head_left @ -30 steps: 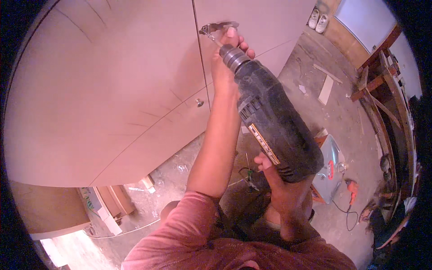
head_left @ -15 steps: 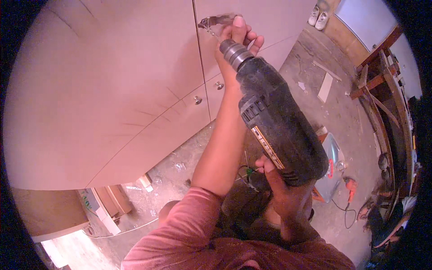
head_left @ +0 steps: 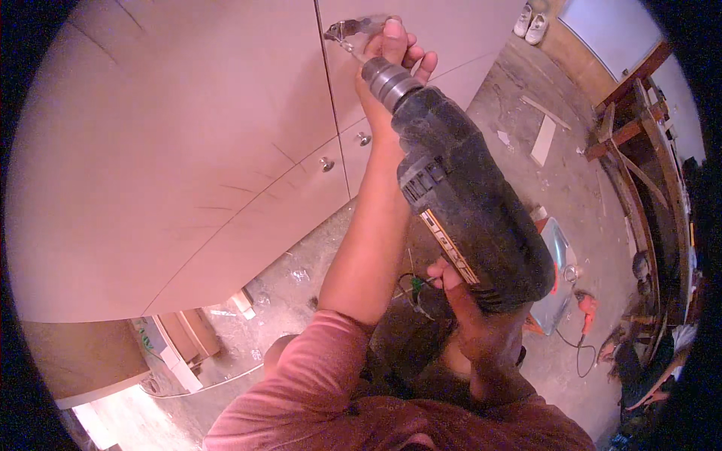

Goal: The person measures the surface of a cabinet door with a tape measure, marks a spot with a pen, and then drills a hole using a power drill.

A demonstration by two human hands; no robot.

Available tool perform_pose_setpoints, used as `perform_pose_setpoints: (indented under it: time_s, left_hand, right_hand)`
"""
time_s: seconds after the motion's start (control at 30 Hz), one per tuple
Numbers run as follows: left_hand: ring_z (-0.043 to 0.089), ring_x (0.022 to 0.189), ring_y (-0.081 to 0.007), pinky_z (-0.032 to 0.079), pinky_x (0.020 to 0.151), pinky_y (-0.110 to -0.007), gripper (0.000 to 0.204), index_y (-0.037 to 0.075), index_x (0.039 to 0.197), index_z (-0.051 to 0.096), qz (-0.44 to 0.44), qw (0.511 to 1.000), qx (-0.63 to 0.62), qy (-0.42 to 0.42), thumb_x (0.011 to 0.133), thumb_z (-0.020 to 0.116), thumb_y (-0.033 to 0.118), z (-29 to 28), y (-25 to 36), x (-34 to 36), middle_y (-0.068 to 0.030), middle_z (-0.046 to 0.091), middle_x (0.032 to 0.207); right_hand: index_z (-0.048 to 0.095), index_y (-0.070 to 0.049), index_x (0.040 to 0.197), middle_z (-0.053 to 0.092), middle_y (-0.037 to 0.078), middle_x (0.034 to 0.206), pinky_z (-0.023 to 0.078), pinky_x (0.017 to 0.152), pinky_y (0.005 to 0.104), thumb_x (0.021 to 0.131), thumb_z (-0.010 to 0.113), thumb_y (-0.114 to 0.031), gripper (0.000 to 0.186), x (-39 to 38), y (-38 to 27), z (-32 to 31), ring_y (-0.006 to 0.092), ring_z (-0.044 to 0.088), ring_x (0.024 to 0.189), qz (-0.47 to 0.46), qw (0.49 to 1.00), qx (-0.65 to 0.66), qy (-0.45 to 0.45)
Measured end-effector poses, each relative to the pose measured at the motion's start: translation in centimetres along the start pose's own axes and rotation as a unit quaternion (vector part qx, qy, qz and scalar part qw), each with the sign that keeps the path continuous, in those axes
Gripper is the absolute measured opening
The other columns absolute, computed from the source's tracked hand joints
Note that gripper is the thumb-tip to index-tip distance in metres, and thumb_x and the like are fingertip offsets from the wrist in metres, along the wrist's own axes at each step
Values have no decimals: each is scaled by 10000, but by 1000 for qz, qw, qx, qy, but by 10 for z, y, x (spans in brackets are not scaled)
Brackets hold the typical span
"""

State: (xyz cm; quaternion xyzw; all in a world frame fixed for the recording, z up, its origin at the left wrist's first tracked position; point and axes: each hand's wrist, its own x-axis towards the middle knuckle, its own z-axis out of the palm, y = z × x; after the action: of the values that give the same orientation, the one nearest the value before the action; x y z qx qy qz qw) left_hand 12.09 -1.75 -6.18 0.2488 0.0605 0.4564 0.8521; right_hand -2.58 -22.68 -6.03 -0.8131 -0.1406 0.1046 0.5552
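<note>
- Drill [head_left: 474, 199], dark and dusty, is held at the middle of the scene, slanted with its rear toward near right and its front toward far left.
- Its handle is gripped by the right hand [head_left: 466, 304], which is closed around it beneath the rear of the body; most of the fingers are hidden by the casing.
- A slim bit [head_left: 354, 53] is held in the metal chuck [head_left: 391, 84] and pointed at the left end of a dark metal fitting [head_left: 357, 28]; whether the two are touching cannot be told.
- The fitting is placed against the far part of the pale cabinet front [head_left: 173, 143], just right of the seam between two doors.
- The left hand [head_left: 392, 49] is raised beside the fitting, its thumb laid by the right end, its other fingers half curled and spread; whether the fitting is pinched cannot be told.
- Two round knobs [head_left: 326, 164] are mounted nearer, one on either side of the seam.
- On the floor to the right, a pale strip of wood [head_left: 543, 143], a silvery case [head_left: 555, 301] and a corded orange tool [head_left: 587, 307] are seen.
- White shoes [head_left: 535, 28] are set at far right.
- Brown boards [head_left: 180, 336] are stood at near left.
</note>
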Motion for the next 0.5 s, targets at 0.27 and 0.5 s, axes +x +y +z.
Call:
perform_pose_setpoints:
  time_s: [0.27, 0.5]
  left_hand:
    - [593, 803, -94, 602, 731, -277, 355, 63, 979, 640, -10, 1000, 0, -9, 923, 756, 393, -1, 1, 1, -7, 592, 890]
    - [591, 806, -95, 601, 738, -281, 381, 67, 1040, 637, -21, 1000, 3, 13, 914, 764, 403, -1, -2, 3, -8, 575, 894]
  right_hand:
    - [671, 54, 1119, 743, 133, 935, 593, 754, 322, 925, 680, -32, 212, 1, 6, -4, 195, 724, 821, -123, 990, -62, -15]
    - [676, 48, 1105, 747, 123, 921, 586, 768, 324, 921, 688, -36, 202, -3, 2, 3, 194, 724, 818, -78, 997, 21, -1]
